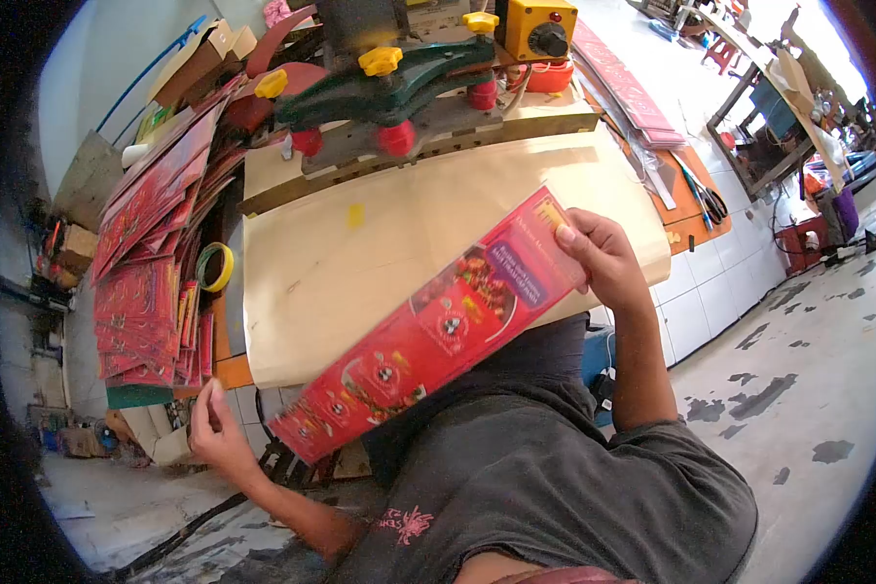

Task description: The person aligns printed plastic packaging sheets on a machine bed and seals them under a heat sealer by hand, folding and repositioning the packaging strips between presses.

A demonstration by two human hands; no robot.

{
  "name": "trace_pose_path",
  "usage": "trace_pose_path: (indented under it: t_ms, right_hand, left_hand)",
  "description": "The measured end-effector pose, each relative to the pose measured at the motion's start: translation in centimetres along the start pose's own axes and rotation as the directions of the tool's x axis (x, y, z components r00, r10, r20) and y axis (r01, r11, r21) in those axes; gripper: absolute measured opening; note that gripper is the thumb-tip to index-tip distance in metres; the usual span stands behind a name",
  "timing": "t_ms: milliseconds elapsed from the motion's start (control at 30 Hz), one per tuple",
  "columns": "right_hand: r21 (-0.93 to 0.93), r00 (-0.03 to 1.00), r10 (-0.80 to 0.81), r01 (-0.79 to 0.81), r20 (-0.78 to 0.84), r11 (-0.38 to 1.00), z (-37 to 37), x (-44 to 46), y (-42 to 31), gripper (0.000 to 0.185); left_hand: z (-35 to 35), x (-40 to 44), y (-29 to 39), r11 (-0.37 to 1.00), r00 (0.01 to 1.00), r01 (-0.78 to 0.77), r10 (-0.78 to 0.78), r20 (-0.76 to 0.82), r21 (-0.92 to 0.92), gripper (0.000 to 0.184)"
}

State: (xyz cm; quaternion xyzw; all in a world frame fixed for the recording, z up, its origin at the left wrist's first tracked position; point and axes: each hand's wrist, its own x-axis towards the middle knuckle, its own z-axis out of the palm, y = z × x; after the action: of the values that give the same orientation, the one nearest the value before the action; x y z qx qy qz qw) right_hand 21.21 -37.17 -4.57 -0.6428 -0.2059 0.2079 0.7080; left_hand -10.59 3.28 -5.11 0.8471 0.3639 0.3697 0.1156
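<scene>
My right hand pinches one end of the red printed strip mid-frame, probably keeping its length free, while my left hand (half-curled, looks empty) is lower left.

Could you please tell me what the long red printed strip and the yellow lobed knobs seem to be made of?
The long red printed strip looks like glossy plastic film or laminated paper, judging by its smooth sheen. The yellow lobed knobs on the dark green bracket seem to be hard moulded plastic, probably semi-gloss, given their even colour and rounded shape.
</scene>
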Motion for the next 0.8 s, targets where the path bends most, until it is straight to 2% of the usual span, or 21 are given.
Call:
trace_pose_path:
  t_ms: [33,67,133,167,200,267,333,400,467,533,600,800]
  right_hand:
    - [-0.043,0.999,0.004,-0.002,0.037,0.999,0.7,-0.2,-0.7,0.034]
    - [-0.077,0.996,0.029,-0.023,0.079,0.997,1.1,-0.3,-0.9,0.035]
    - [-0.103,0.991,0.061,-0.049,0.117,0.993,2.5,-0.7,-2.3,0.035]
    - [-0.133,0.985,0.094,-0.074,0.146,0.988,3.1,-0.8,-2.6,0.034]
    - [-0.149,0.988,0.005,0.019,0.157,0.989,3.4,-0.6,-1.8,0.033]
    - [-0.178,0.986,-0.008,0.039,0.169,0.983,4.3,-0.6,-2.3,0.032]
    - [-0.207,0.984,-0.019,0.056,0.178,0.977,4.8,-0.7,-3.4,0.031]
    - [-0.264,0.979,0.137,-0.093,0.152,0.96,5.1,-1.1,-4.5,0.029]
    - [-0.296,0.984,0.096,-0.048,0.15,0.954,5.4,-1.1,-4.2,0.028]
    - [-0.322,0.987,0.054,-0.004,0.148,0.947,5.7,-1.1,-4.0,0.027]
    - [-0.342,0.987,-0.001,0.055,0.158,0.938,5.9,-1.2,-4.0,0.028]
    - [-0.373,0.985,0.057,0.009,0.166,0.928,5.6,-1.2,-3.8,0.029]
  left_hand:
    - [0.2,0.4,1.5,0.992,1.0,-0.024,0.025,0.006,-0.123,0.029]
    - [0.9,0.9,3.9,0.977,0.984,-0.172,0.176,0.023,-0.127,0.026]
    - [2.4,1.0,8.7,0.911,0.929,-0.273,0.334,0.161,-0.31,0.022]
    - [3.2,0.9,11.3,0.882,0.899,-0.242,0.361,0.247,-0.405,0.023]
    - [4.1,0.9,13.7,0.846,0.86,-0.2,0.393,0.325,-0.495,0.023]
    - [6.1,1.0,17.4,0.754,0.798,-0.261,0.519,0.305,-0.602,0.023]
    - [7.8,1.6,19.8,0.667,0.737,-0.372,0.635,0.232,-0.646,0.024]
    - [8.8,2.1,22.0,0.65,0.718,-0.42,0.664,0.206,-0.633,0.023]
    - [9.5,2.7,23.5,0.629,0.694,-0.473,0.697,0.179,-0.617,0.022]
    - [10.1,3.0,24.3,0.552,0.667,-0.51,0.738,0.101,-0.659,0.02]
    - [10.3,3.1,24.7,0.558,0.658,-0.53,0.746,0.106,-0.638,0.018]
    - [10.5,3.0,25.0,0.561,0.647,-0.559,0.756,0.102,-0.611,0.017]
